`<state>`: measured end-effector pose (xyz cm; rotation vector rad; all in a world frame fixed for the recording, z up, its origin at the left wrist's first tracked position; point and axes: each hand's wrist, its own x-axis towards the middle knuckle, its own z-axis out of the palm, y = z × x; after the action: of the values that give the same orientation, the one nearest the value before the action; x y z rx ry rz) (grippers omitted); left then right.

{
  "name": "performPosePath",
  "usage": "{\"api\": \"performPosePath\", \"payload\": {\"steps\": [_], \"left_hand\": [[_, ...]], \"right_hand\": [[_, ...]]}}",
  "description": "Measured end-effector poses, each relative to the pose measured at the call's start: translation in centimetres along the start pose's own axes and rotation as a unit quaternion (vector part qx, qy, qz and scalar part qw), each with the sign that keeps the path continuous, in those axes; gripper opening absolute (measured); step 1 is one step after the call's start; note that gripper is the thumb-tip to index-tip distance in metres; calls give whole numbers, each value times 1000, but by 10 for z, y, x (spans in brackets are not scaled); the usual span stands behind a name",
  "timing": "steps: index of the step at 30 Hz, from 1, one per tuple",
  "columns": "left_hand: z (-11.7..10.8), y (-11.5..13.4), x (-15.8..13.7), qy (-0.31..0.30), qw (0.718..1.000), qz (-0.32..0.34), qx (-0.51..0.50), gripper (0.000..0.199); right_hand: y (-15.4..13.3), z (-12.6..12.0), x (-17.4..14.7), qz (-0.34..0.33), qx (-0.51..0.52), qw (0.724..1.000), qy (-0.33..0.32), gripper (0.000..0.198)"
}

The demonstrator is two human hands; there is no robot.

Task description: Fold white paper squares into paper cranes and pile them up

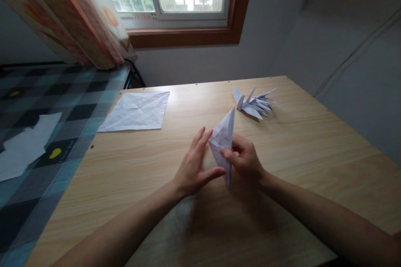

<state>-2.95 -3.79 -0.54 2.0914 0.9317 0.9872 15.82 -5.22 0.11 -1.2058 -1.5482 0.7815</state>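
Observation:
A folded piece of white paper (222, 133), long and pointed at both ends, is held up just above the table. My right hand (246, 157) pinches its right edge, thumb on the near face and fingers behind. On the other side my left hand (197, 162) has its fingers stretched out and spread. Its fingertips are at the paper's left corner and its thumb reaches the lower part; whether it bears any of the paper's weight I cannot tell.
Creased white paper (136, 110) lies flat at the table's back left. Behind my right hand sits a spiky folded-paper figure (255, 103). The wooden table (313, 154) meets a bed with a checked cover (81, 110) on the left, where white sheets (28, 146) lie.

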Motion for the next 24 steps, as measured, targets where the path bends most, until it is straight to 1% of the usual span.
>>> {"api": "performPosePath", "payload": {"steps": [3,6,9,12,18,24], "left_hand": [[3,-5,-1,-43,999,7,-1,112],[5,-7,-1,-50,999,-4,-8,119],[5,-8,-1,-54,998,-6,-14,120],[4,-9,-1,-67,997,1,-31,123],[2,-10,-2,-85,995,3,-60,124],[1,-4,-2,-71,995,11,-65,112]], "right_hand": [[-3,1,1,-48,9,997,-57,34],[-2,1,1,-64,30,993,-89,40],[-1,1,2,-76,65,988,-121,47],[-1,1,2,-81,70,985,-139,52],[-1,4,1,-94,82,982,-145,46],[-2,5,0,-103,92,979,-147,41]]}}
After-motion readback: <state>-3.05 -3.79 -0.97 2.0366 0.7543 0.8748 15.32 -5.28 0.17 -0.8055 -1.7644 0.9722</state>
